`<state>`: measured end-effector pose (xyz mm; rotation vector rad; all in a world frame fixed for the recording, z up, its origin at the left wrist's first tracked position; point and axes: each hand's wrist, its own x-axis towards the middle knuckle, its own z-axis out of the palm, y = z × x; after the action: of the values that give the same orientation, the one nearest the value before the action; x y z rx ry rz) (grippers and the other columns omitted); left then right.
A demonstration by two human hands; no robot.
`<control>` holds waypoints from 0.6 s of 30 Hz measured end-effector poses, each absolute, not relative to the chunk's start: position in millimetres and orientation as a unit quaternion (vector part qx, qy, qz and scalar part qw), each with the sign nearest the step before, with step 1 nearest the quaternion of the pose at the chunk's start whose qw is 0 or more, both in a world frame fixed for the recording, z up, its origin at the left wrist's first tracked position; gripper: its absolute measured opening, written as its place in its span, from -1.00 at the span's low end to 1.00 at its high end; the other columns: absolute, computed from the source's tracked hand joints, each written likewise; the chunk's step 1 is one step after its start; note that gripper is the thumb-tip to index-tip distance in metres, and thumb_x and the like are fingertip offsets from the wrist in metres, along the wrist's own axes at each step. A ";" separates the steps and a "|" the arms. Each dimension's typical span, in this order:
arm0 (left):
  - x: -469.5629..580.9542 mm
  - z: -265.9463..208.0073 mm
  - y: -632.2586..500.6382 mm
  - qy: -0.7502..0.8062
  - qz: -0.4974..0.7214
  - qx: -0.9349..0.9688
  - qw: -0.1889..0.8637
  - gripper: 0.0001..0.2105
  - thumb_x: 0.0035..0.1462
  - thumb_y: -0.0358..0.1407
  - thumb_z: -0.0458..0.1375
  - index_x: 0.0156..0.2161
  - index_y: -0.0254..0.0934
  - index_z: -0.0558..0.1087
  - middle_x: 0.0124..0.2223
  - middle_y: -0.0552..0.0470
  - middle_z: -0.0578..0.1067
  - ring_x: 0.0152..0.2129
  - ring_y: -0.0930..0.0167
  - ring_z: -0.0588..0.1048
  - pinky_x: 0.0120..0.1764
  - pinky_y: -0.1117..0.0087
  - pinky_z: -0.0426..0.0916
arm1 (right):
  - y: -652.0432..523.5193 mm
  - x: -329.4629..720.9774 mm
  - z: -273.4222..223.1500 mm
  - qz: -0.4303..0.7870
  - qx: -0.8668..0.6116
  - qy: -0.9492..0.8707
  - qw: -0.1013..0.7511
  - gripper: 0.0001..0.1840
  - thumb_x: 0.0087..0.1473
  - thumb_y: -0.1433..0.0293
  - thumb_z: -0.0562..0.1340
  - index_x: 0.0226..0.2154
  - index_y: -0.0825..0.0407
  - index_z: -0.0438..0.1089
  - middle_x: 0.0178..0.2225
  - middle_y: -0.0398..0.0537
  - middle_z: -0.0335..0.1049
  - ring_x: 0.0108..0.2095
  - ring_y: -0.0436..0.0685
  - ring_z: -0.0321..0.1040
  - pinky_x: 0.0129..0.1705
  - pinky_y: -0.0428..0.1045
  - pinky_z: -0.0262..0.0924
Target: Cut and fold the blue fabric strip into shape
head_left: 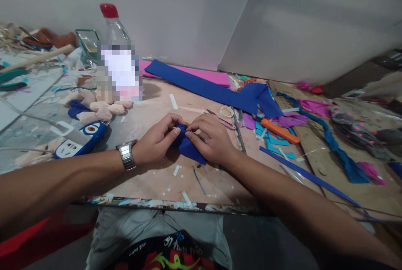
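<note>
Between my two hands is a small piece of dark blue fabric (pixel 192 152), bunched at its upper end, with a pointed flap hanging toward the table's front edge. My left hand (pixel 160 138), with a metal watch (pixel 127 155) on the wrist, pinches the bunched end from the left. From the other side, the thumb and fingers of my right hand (pixel 212 138) close on the same fabric. Part of the gathered end is hidden by my fingers. Just beyond my right hand lie pink-handled scissors (pixel 224 121) and a roll of tape (pixel 226 112).
Long blue fabric (pixel 201 86) lies over a pink strip (pixel 220 78) at the back. An orange utility knife (pixel 279 131) and a thin blue strip (pixel 301 171) are on the right. Left are a blue power strip (pixel 82 138), a red-capped bottle (pixel 117 27) and a lit, blurred screen (pixel 121 69).
</note>
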<state>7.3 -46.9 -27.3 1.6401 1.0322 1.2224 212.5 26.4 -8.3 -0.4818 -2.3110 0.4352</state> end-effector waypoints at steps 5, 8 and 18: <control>7.2 -25.0 -45.4 0.414 0.483 0.658 0.402 -0.79 0.45 -0.22 0.05 0.05 -0.27 0.39 -0.02 -0.09 0.49 -0.14 0.36 0.49 -0.06 0.31 0.36 | 27.4 212.1 -8.7 0.166 -0.197 -0.896 0.361 -0.83 0.29 0.27 0.32 -0.32 0.00 0.44 -0.32 -0.06 0.51 -0.24 0.16 0.44 -0.09 0.14 0.19; 7.3 -23.5 -46.0 0.417 0.485 0.655 0.401 -0.79 0.44 -0.21 0.06 0.03 -0.27 0.40 -0.05 -0.08 0.50 -0.18 0.36 0.49 -0.10 0.31 0.37 | 28.0 211.9 -9.1 0.174 -0.198 -0.894 0.362 -0.79 0.28 0.23 0.32 -0.33 -0.01 0.42 -0.32 -0.07 0.51 -0.25 0.15 0.43 -0.10 0.13 0.18; 6.3 -25.2 -48.2 0.422 0.494 0.642 0.408 -0.80 0.44 -0.20 0.06 0.02 -0.26 0.40 -0.09 -0.04 0.49 -0.23 0.42 0.47 -0.15 0.39 0.37 | 27.9 210.9 -10.6 0.207 -0.183 -0.890 0.363 -0.78 0.30 0.24 0.30 -0.35 -0.01 0.41 -0.34 -0.07 0.49 -0.27 0.14 0.41 -0.12 0.11 0.20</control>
<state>6.3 -48.2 -25.2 1.6176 1.0639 1.2444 210.9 27.9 -10.6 -0.4709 -2.2909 0.5327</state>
